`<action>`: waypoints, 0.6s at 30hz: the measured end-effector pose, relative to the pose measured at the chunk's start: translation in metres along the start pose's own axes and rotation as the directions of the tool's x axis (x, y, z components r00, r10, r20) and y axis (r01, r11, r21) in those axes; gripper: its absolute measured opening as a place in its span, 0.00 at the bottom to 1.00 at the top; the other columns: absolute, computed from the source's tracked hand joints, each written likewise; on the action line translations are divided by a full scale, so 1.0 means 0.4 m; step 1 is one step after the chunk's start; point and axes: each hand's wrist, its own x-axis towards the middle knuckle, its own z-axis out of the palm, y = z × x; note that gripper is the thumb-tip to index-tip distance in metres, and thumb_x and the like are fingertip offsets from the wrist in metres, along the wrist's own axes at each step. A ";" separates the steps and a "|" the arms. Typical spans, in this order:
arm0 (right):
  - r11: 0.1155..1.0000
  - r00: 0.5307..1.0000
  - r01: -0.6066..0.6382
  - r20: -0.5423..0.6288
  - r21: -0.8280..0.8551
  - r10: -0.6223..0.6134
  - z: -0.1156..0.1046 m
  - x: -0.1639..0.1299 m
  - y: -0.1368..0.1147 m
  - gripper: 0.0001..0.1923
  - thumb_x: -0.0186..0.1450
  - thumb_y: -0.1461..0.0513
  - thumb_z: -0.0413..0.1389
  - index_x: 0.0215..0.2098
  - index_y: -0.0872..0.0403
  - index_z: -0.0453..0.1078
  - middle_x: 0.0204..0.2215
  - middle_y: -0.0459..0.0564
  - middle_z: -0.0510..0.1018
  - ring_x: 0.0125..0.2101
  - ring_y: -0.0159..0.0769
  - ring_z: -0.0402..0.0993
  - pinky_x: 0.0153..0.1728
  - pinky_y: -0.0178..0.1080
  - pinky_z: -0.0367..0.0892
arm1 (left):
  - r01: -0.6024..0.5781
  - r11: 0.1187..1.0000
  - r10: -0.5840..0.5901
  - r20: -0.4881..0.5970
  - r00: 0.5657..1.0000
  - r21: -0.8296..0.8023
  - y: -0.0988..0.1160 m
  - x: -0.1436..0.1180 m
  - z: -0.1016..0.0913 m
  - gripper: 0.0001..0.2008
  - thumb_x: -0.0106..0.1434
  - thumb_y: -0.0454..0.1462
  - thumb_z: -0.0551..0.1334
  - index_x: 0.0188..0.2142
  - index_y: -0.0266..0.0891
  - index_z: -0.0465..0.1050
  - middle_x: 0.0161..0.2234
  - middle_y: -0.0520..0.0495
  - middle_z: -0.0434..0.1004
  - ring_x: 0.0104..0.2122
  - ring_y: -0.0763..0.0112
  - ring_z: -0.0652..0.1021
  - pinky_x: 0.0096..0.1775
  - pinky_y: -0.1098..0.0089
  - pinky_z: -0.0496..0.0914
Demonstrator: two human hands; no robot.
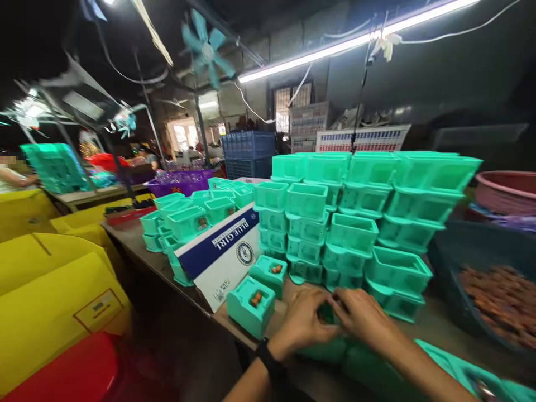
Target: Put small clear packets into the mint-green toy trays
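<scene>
Near the table's front edge, my left hand point(302, 319), with a black band on its wrist, is closed at the side of a green plastic box point(324, 350). My right hand point(363, 317) meets it from the other side, its fingers bent and pinched at the top of the same box. Hands and blur hide most of that box and anything inside it. Just left of my hands, two closed green boxes point(250, 312) each show a small brown piece point(255, 299) in an opening on top.
Stacked green bins point(310, 201) rise right behind my hands. A white and blue carton panel point(226, 251) leans at the left, with more green boxes point(188, 222) beyond. At right stands a dark tub point(444, 279) of brown pieces. Yellow containers point(54, 285) and a red stool point(71, 371) are lower left.
</scene>
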 end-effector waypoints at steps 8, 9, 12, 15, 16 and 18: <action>0.959 0.972 -0.219 0.126 0.182 0.198 -0.057 -0.038 -0.114 0.23 0.76 0.56 0.46 0.59 0.53 0.77 0.51 0.59 0.84 0.51 0.49 0.79 0.52 0.48 0.71 | -0.039 0.985 0.046 0.038 0.998 -0.169 -0.023 -0.019 -0.043 0.23 0.58 0.39 0.66 0.53 0.39 0.70 0.52 0.40 0.80 0.54 0.54 0.79 0.58 0.54 0.74; 0.955 0.961 -0.262 0.129 0.141 0.245 -0.053 -0.043 -0.130 0.22 0.75 0.56 0.49 0.60 0.54 0.76 0.55 0.63 0.81 0.56 0.55 0.76 0.57 0.55 0.67 | -0.039 0.983 0.043 0.016 0.999 -0.179 -0.032 -0.025 -0.043 0.21 0.61 0.41 0.62 0.53 0.39 0.68 0.51 0.39 0.80 0.54 0.54 0.80 0.57 0.52 0.75; 0.937 0.932 -0.344 0.137 0.051 0.335 -0.058 -0.046 -0.167 0.23 0.72 0.53 0.56 0.62 0.52 0.75 0.59 0.67 0.77 0.62 0.65 0.69 0.61 0.69 0.59 | -0.008 0.990 -0.014 -0.151 0.988 -0.140 -0.070 -0.041 -0.037 0.17 0.68 0.46 0.56 0.52 0.41 0.68 0.50 0.39 0.80 0.54 0.52 0.80 0.58 0.50 0.75; 0.923 0.904 -0.385 0.213 0.030 0.370 -0.075 -0.033 -0.176 0.24 0.72 0.49 0.58 0.65 0.43 0.72 0.62 0.62 0.76 0.66 0.60 0.65 0.64 0.70 0.55 | 0.011 0.997 -0.020 -0.117 0.993 -0.078 -0.131 -0.036 -0.022 0.21 0.69 0.53 0.56 0.52 0.44 0.70 0.53 0.40 0.81 0.55 0.52 0.81 0.57 0.52 0.77; 0.920 0.897 -0.390 0.240 0.034 0.372 -0.079 -0.029 -0.174 0.26 0.72 0.48 0.58 0.65 0.43 0.71 0.64 0.62 0.74 0.67 0.59 0.64 0.65 0.70 0.53 | 0.013 0.999 -0.020 -0.145 0.989 -0.047 -0.153 -0.029 -0.016 0.23 0.68 0.55 0.56 0.52 0.44 0.71 0.54 0.40 0.82 0.55 0.51 0.82 0.55 0.53 0.78; 0.919 0.894 -0.392 0.257 0.047 0.368 -0.079 -0.028 -0.165 0.28 0.71 0.46 0.57 0.66 0.44 0.70 0.64 0.63 0.73 0.68 0.61 0.62 0.65 0.71 0.52 | -0.032 0.999 0.036 -0.166 0.985 0.027 -0.188 -0.011 -0.003 0.25 0.66 0.58 0.55 0.51 0.46 0.73 0.51 0.43 0.84 0.51 0.52 0.84 0.51 0.57 0.81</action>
